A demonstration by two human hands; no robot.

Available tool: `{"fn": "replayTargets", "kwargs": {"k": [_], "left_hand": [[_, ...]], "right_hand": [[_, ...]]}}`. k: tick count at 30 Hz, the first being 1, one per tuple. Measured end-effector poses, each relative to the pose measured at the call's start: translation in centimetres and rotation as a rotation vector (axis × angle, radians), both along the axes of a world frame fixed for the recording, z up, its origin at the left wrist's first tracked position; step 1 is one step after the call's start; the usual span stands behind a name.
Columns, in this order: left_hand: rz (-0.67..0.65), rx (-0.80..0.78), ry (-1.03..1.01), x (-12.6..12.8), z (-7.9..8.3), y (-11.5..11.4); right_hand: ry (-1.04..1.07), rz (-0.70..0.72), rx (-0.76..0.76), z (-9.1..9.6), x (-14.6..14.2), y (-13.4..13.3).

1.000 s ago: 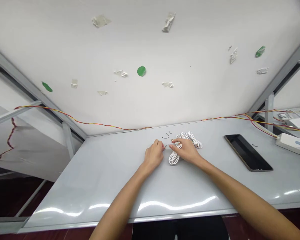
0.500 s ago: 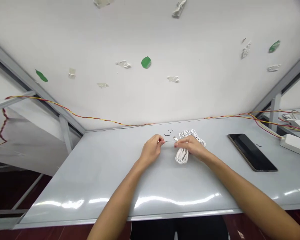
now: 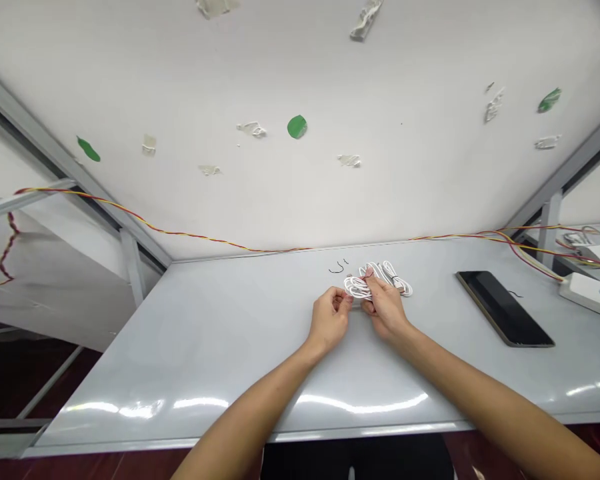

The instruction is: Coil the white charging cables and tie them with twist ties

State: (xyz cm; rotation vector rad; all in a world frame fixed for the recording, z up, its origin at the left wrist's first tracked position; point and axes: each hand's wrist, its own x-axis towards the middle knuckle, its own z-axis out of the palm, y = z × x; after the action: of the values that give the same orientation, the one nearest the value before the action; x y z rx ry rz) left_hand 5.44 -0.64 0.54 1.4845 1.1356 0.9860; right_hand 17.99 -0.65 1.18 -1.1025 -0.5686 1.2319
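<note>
A coiled white cable point(image 3: 356, 287) is lifted a little above the grey table point(image 3: 220, 347), held between both hands. My left hand point(image 3: 331, 321) pinches its left side with fingers closed. My right hand point(image 3: 385, 308) grips the coil from the right, thumb and fingers pressed on it. Another bundle of white cable point(image 3: 394, 278) lies on the table just behind my right hand. Small black wire ties point(image 3: 337, 269) lie on the table behind the coil.
A dark tablet point(image 3: 503, 307) lies flat to the right. A white power strip point(image 3: 590, 291) sits at the far right edge. Twisted red and yellow wire point(image 3: 190, 237) runs along the back of the table below the white wall.
Both hands came closer together and toward me. Earlier they stretched a thin black tie between them beside the coil; now they hold the white coil itself, lifted off the table.
</note>
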Motion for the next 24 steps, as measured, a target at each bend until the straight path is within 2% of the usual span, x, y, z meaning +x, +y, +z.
{"fn": "replayTargets", "kwargs": {"k": [4, 8, 11, 15, 17, 20, 24], "left_hand": [[-0.068, 0.037, -0.013, 0.3, 0.4, -0.8], [-0.111, 0.201, 0.105, 0.5, 0.3, -1.3], [-0.122, 0.427, 0.305, 0.2, 0.1, -1.6], [-0.105, 0.79, 0.701, -0.1, 0.0, -1.8], [-0.08, 0.962, 0.799, -0.2, 0.2, -1.6], [-0.04, 1.12, 0.766, -0.3, 0.6, -1.2], [-0.013, 1.08, 0.619, -0.7, 0.9, -0.6]], "right_hand": [[-0.082, -0.091, -0.016, -0.4, 0.4, 0.3], [-0.193, -0.15, -0.011, -0.6, 0.2, 0.1], [-0.263, -0.173, -0.014, -0.6, 0.0, -0.2], [-0.436, -0.215, 0.023, -0.7, 0.0, -0.4], [-0.544, -0.214, 0.046, -0.6, 0.2, -0.5], [-0.718, -0.214, 0.097, -0.3, 0.3, -0.6], [-0.928, -0.207, 0.218, 0.3, 0.3, -0.6]]}}
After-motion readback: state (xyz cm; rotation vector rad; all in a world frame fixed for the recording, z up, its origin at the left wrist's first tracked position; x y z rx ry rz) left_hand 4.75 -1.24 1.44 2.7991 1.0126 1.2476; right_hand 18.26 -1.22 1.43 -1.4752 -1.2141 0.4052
